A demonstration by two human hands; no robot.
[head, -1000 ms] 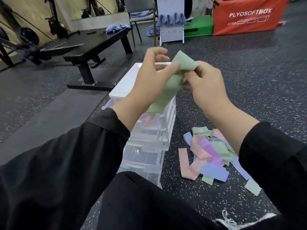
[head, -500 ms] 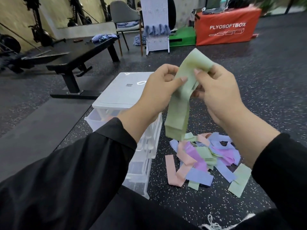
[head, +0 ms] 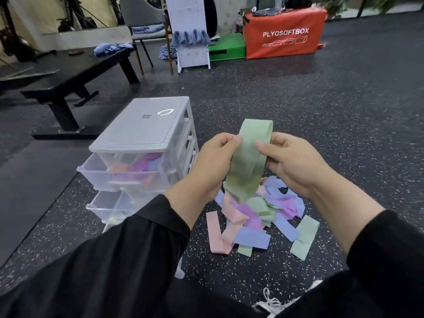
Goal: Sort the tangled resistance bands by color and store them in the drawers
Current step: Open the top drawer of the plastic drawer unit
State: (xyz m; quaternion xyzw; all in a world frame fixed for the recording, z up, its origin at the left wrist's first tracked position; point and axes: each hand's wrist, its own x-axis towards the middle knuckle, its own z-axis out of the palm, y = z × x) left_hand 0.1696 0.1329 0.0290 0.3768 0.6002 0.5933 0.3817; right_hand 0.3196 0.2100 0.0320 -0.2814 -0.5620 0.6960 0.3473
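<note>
Both thumbs pinched a green band (head: 249, 157), left hand (head: 213, 164) at its nine o'clock, right hand (head: 296, 164) at three, the loop hanging over the tangled pile (head: 259, 216). The step looked like folding a sorted band; next, it needed a drawer of the drawer unit (head: 142, 143) at nine o'clock, whose top drawer (head: 124, 173) stood open holding purple and orange bands

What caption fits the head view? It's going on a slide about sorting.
Both hands, left hand and right hand, hold a green resistance band above the mixed pile, beside the plastic drawer unit.

Even, soft indoor light, moderately bright; shadows faint. Small white glare spot on the drawer unit (head: 146, 121) lid. Wide-angle bend at the edges; far corners slightly smeared, centre sharp.
</note>
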